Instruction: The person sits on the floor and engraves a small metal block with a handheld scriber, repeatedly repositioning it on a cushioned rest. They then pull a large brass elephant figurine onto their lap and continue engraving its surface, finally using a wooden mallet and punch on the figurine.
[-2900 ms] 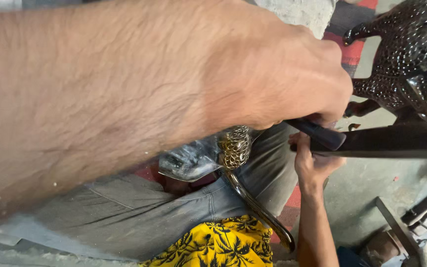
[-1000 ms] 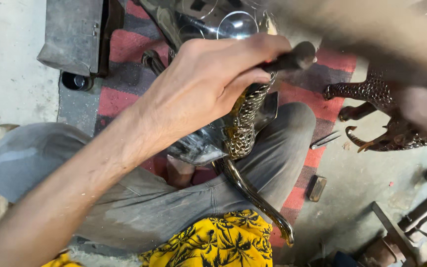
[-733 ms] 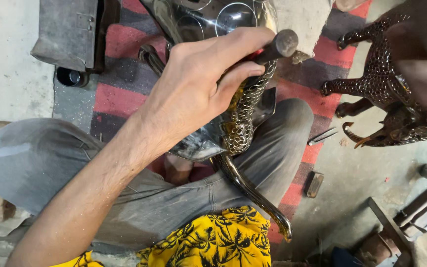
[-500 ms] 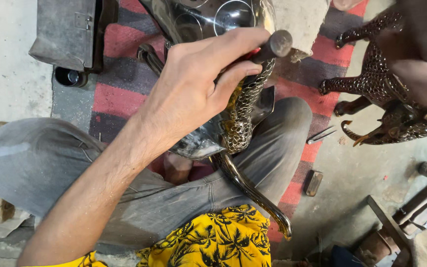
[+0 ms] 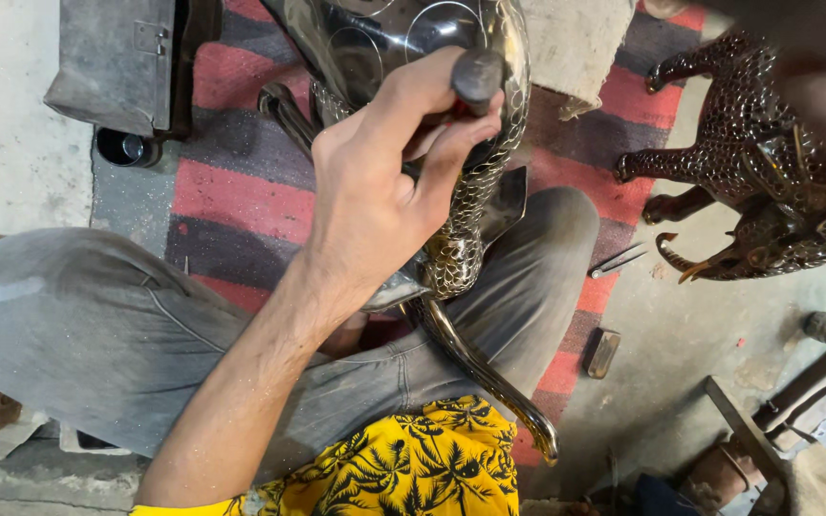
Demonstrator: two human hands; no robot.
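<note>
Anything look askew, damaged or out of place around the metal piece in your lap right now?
Nothing stands out. The left hand grips a dark-handled tool against the scaled metal piece; a metal animal figure stands on the floor nearby.

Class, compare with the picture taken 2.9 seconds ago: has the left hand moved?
Yes. The left hand has pulled back from the scaled animal figure at right and now grips a dark-handled tool over the snake-shaped metal piece.

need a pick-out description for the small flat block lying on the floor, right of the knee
Start at the red and grey striped rug under the seated person's grey-trousered legs. At its right edge, below the scaled metal animal figure, lies the small block. It is dark, rectangular and flat, unlike the thin silvery rods just above it.
</note>
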